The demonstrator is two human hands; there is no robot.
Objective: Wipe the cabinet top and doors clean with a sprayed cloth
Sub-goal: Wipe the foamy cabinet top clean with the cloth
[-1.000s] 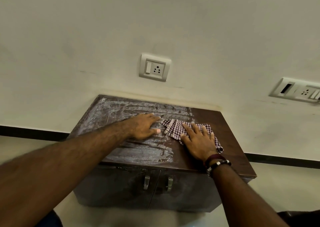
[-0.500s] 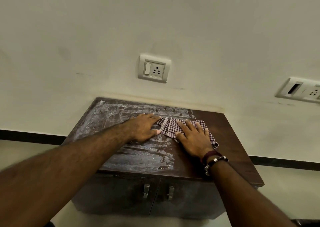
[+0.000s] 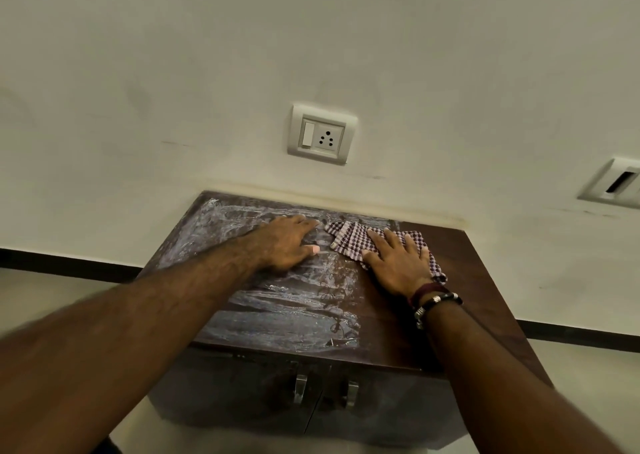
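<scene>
Dark wooden cabinet sits centre frame against a pale wall, seen from above. Checked cloth lies flat on the cabinet top, centre-right of the frame, near the back edge. Cloth's long axis runs from upper left to lower right across the top; its left end points toward the left hand, its right end pokes out past the right wrist. Right hand presses flat on the cloth, fingers straight and spread, pointing to the wall, not gripping. Left hand lies flat on the bare top just left of the cloth, fingers straight, fingertips near the cloth's left corner; cannot tell if they touch it. Left half of the top is covered in whitish wet streaks; right part is plain dark wood. Bracelets on the right wrist. Two doors below at lower centre, each with a metal handle, closed. Wall socket above the cabinet, upper centre. Second wall plate at right edge. Dark skirting strip along the wall base.
</scene>
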